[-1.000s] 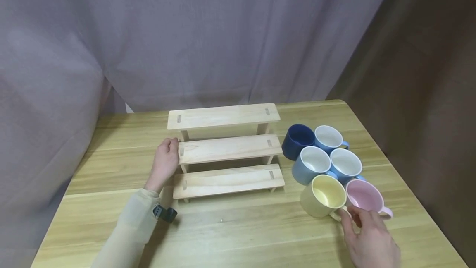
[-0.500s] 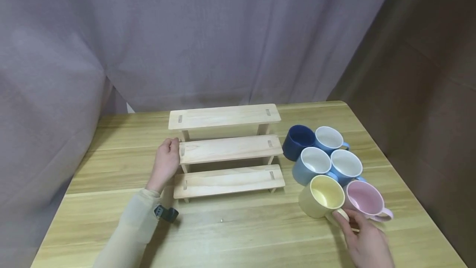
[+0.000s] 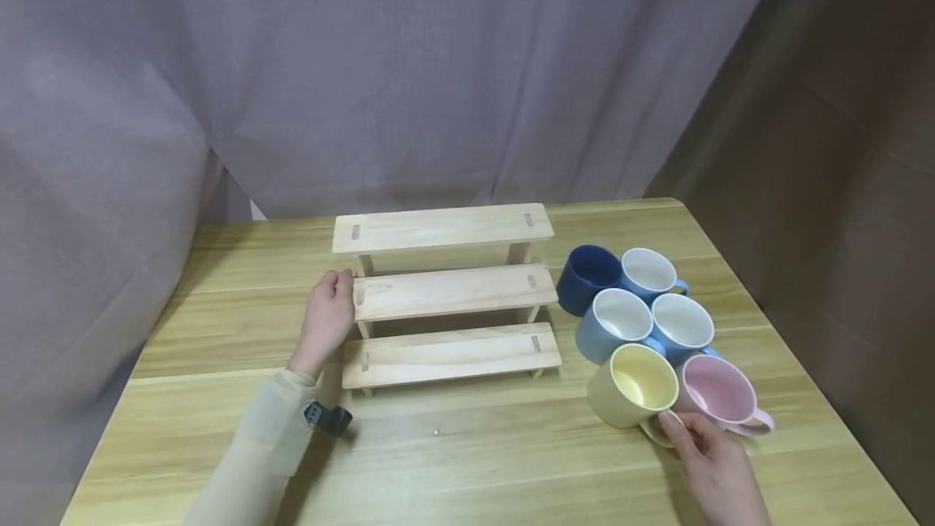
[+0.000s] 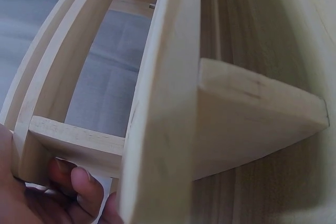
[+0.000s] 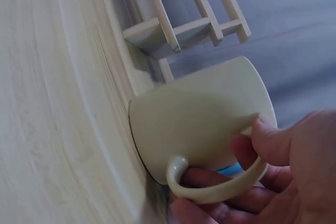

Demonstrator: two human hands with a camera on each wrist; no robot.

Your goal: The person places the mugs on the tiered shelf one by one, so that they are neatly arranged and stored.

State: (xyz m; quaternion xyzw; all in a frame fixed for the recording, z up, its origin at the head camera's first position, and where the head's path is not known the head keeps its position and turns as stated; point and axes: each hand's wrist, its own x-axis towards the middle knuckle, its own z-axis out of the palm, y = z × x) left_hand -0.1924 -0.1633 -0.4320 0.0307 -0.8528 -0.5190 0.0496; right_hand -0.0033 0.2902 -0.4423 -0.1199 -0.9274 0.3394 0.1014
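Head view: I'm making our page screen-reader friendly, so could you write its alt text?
A right hand grips a yellow mug by its handle, beside five other mugs on a wooden table. The left hand holds the left end of a three-step wooden rack; a greyish curtain hangs behind.

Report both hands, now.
Left hand: closed, gripping the left end of the wooden rack's middle shelf.
Right hand: closed, holding the yellow mug by its handle.
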